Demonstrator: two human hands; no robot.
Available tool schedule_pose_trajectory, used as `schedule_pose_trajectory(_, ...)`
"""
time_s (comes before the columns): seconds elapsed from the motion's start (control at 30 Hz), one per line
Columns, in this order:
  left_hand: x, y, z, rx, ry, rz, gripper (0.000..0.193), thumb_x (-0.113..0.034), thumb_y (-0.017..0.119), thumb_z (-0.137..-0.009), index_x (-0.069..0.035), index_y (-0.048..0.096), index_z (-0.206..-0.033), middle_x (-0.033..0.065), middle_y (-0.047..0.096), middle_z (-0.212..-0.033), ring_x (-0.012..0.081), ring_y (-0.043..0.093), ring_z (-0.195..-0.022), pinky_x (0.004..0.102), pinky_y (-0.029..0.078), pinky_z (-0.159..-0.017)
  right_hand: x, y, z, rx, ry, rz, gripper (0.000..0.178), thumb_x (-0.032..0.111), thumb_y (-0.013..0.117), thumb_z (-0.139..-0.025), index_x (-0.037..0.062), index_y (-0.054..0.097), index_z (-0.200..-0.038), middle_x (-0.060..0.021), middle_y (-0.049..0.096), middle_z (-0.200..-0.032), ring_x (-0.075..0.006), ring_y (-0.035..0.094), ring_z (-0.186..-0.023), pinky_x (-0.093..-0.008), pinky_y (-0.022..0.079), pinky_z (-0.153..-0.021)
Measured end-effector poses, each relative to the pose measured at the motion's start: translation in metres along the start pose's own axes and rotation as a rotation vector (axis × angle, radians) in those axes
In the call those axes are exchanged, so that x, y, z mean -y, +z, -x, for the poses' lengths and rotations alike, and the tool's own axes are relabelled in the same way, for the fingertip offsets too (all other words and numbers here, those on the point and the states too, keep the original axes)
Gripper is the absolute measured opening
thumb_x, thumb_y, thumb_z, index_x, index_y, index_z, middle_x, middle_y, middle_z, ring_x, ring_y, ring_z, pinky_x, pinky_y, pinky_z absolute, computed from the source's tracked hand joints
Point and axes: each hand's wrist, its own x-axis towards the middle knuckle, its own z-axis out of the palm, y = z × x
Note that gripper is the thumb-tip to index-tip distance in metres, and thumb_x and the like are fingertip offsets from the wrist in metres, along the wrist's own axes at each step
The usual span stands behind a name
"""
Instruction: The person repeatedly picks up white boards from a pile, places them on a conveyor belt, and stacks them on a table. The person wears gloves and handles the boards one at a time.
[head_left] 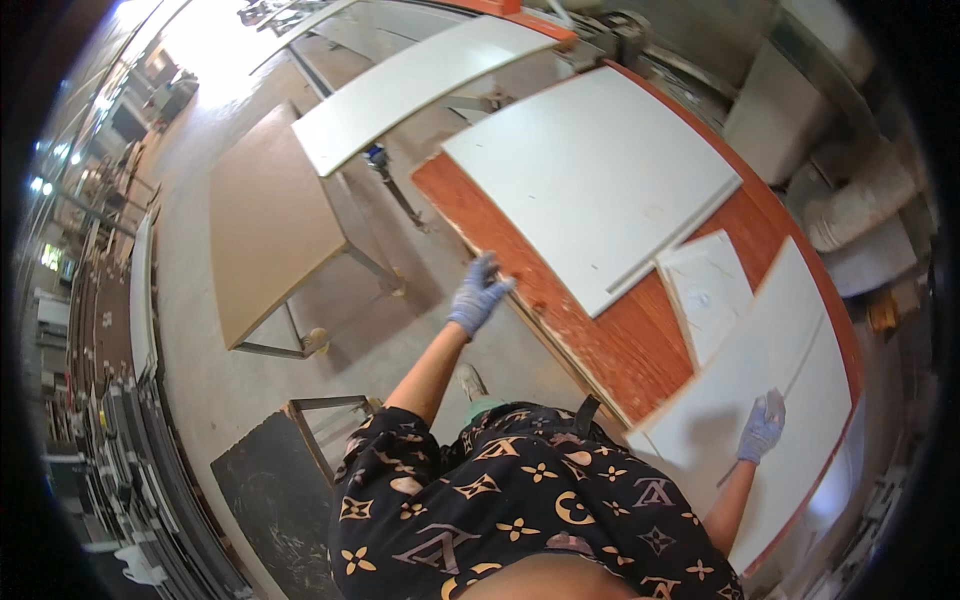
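Observation:
My left hand, in a pale grey-blue work glove, is held out by the long edge of a red-brown wood-grain worktable. Its fingers are spread with nothing in them. My right hand, gloved alike, is over a large white panel on the table's near right part. Those fingers are drawn together; what they hold, if anything, I cannot make out. A thin line crosses the panel by this hand. Farther along lie a smaller white piece and a broad white panel, seemingly on another sheet.
Left of the worktable stands a brown-topped table on metal legs. Beyond it a long white board rests on supports. A dark board is near my left side. Stacked panels line the far left; bulky equipment borders the right.

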Motion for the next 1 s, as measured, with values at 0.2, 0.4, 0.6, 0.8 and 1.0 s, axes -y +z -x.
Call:
schedule_pose_trajectory(0.2, -0.001, -0.193, -0.057, -0.571, -0.254, 0.584, 0.022, -0.028, 0.053, -0.092, -0.021, 0.045, -0.111, -0.0015, 0.053, -0.089, 0.0133, 0.048, -0.069, 0.0268, 0.040, -0.052, 0.213, 0.153, -0.020, 0.043, -0.380, -0.235, 0.030, 0.006, 0.065, -0.082, 0.0015, 0.061, -0.111, -0.0114, 0.059, -0.114, -0.0225, 0.054, -0.109, -0.0332, 0.041, -0.097)
schedule_pose_trajectory(0.4, -0.013, -0.245, -0.136, -0.419, -0.435, 0.825, 0.031, -0.051, 0.056, -0.086, -0.021, 0.057, -0.094, -0.0012, 0.058, -0.089, 0.0148, 0.053, -0.085, 0.0346, 0.046, -0.070, 0.306, 0.270, 0.004, 0.390, -0.103, -0.576, 0.037, 0.002, 0.066, -0.079, 0.0021, 0.055, -0.114, -0.0080, 0.058, -0.115, -0.0192, 0.053, -0.111, -0.0320, 0.039, -0.097)
schedule_pose_trajectory(0.6, 0.018, -0.239, -0.205, -0.612, -0.414, 1.166, 0.042, -0.049, 0.066, -0.079, -0.015, 0.060, -0.102, 0.0032, 0.060, -0.102, 0.0227, 0.053, -0.096, 0.0380, 0.049, -0.080, 0.404, 0.307, 0.003, 0.545, -0.268, -0.487, 0.040, 0.020, 0.066, -0.082, 0.0054, 0.055, -0.117, -0.0079, 0.056, -0.116, -0.0215, 0.053, -0.109, -0.0332, 0.040, -0.096)
schedule_pose_trajectory(0.8, 0.020, -0.249, -0.194, -0.619, -0.324, 1.242, 0.046, -0.050, 0.064, -0.081, -0.021, 0.056, -0.115, -0.0018, 0.059, -0.112, 0.0169, 0.054, -0.103, 0.0315, 0.049, -0.079, 0.430, 0.379, -0.090, 0.503, -0.257, -0.294, 0.049, 0.033, 0.067, -0.080, 0.0112, 0.053, -0.121, -0.0131, 0.056, -0.116, -0.0273, 0.057, -0.100, -0.0361, 0.046, -0.087)
schedule_pose_trajectory(1.0, 0.026, -0.316, -0.148, -0.918, -0.327, 1.061, 0.048, -0.064, 0.060, -0.075, -0.023, 0.063, -0.099, -0.0063, 0.066, -0.094, 0.0136, 0.060, -0.076, 0.0210, 0.045, -0.050, 0.447, 0.442, -0.217, 0.435, -0.194, 0.075, 0.062, 0.039, 0.067, -0.077, 0.0084, 0.049, -0.128, -0.0172, 0.053, -0.125, -0.0298, 0.052, -0.115, -0.0344, 0.042, -0.095)
